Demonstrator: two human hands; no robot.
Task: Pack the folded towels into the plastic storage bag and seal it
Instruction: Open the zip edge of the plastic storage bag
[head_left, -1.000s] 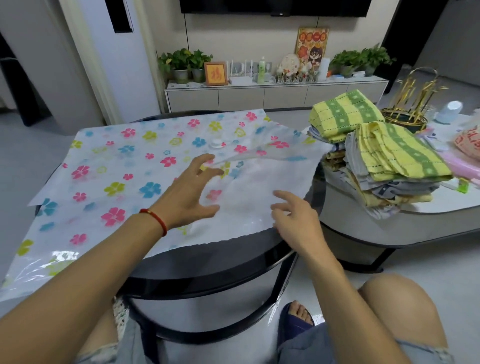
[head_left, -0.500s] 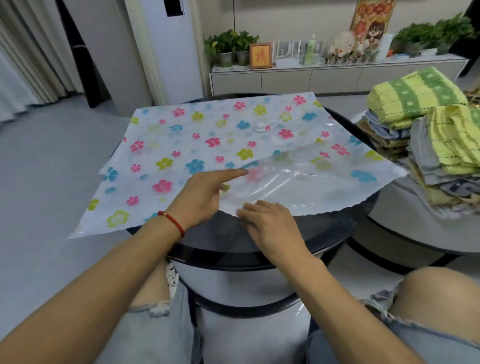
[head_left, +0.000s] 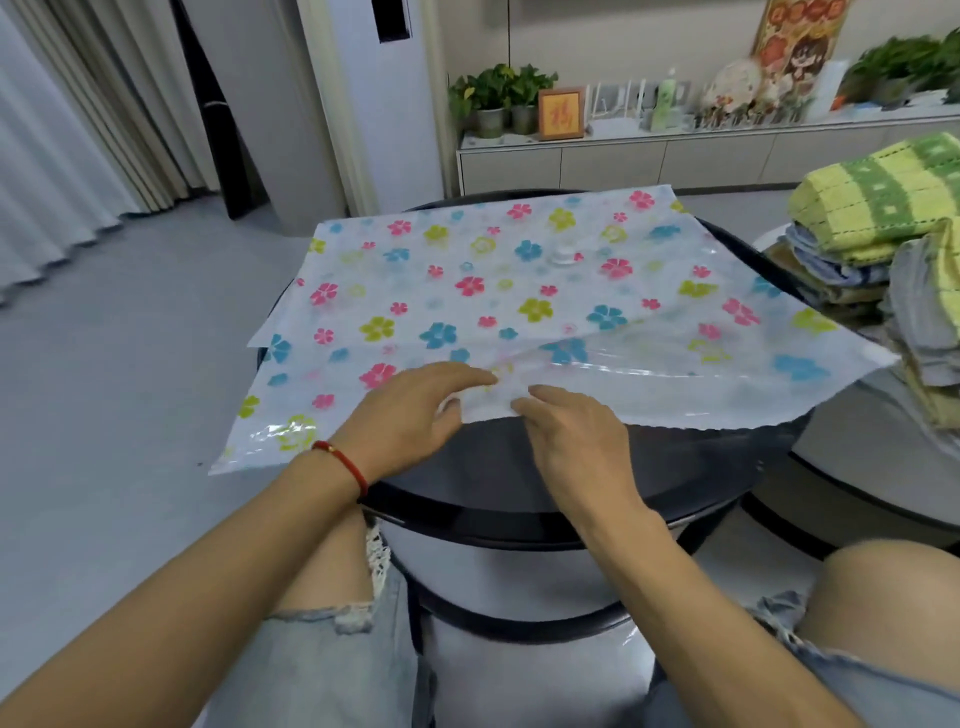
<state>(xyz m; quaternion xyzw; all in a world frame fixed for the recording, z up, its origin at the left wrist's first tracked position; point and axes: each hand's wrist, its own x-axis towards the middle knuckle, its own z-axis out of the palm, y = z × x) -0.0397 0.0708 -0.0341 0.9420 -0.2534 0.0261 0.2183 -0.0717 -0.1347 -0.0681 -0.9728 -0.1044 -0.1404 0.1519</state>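
While the bag (head_left: 483, 291) lies spread flat over the round dark desk (head_left: 561, 478), we see it is translucent white plastic printed with pink, blue and yellow-green flowers, a small clear valve (head_left: 563, 254) near its middle. Its near edge is wavy-cut and glossy, and its corners hang past the desk's rim on the left and right. Our left hand (head_left: 410, 415) rests on the bag at that near edge, its fingers (head_left: 467, 375) nearly straight and close together, pressing the plastic. Our right hand (head_left: 571, 441) sits just beside it, fingers (head_left: 540, 402) bent at the edge; we cannot tell whether they pinch the plastic or only touch it. A red cord (head_left: 345, 462) circles the left wrist. The towels (head_left: 883, 244), yellow and green on top, are stacked on a second desk to the right, well apart from both hands.
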